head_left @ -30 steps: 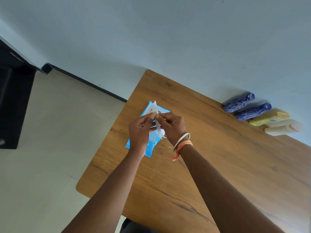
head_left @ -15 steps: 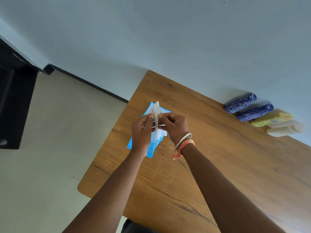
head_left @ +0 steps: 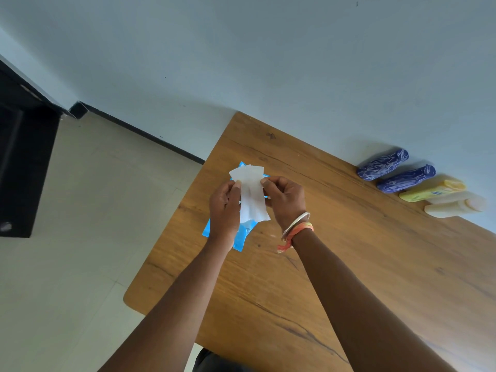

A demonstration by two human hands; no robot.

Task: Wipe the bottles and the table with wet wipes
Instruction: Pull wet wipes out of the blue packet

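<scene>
A white wet wipe (head_left: 251, 196) hangs partly unfolded between my two hands above the wooden table (head_left: 335, 264). My left hand (head_left: 224, 209) pinches its left edge and my right hand (head_left: 285, 201) pinches its right edge. Under the hands lies the blue wipe pack (head_left: 240, 237), mostly hidden by them. Along the wall at the far right stand two dark blue bottles (head_left: 382, 165) (head_left: 406, 178), a yellow bottle (head_left: 432, 190) and two cream bottles (head_left: 455, 208).
The table's left edge and rounded near corner (head_left: 128, 299) border a pale tiled floor. A black cabinet (head_left: 24, 167) stands at the far left. A light wall rises behind the table.
The wipe was a narrow folded strip held close between my hands; my hands have drawn apart and it has spread into a wider sheet.
</scene>
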